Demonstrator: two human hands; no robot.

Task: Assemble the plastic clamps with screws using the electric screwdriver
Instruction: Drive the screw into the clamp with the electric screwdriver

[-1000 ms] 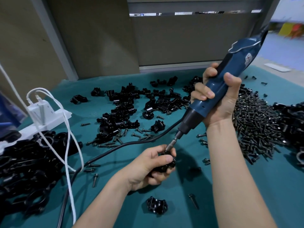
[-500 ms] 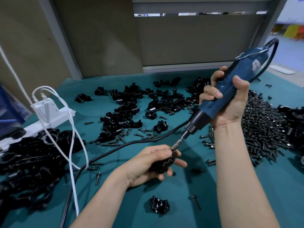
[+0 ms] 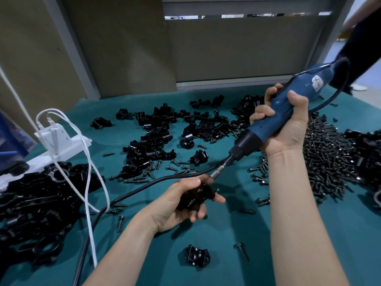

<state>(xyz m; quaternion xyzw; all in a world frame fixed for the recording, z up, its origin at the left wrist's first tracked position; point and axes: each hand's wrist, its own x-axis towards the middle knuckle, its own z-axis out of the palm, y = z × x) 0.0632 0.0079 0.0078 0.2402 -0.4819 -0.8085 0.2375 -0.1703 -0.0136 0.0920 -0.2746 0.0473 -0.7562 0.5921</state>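
Left hand (image 3: 181, 205) grips a black clamp (image 3: 198, 198); right hand (image 3: 282, 124) holds the blue screwdriver (image 3: 274, 122), tip at the clamp. Screw-driving step, likely; next needs the tip held straight.

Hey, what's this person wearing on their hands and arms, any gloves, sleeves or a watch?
Nothing: left hand and right hand are ungloved, no rings or watch showing. Left forearm and right forearm are bare, no sleeve in view.
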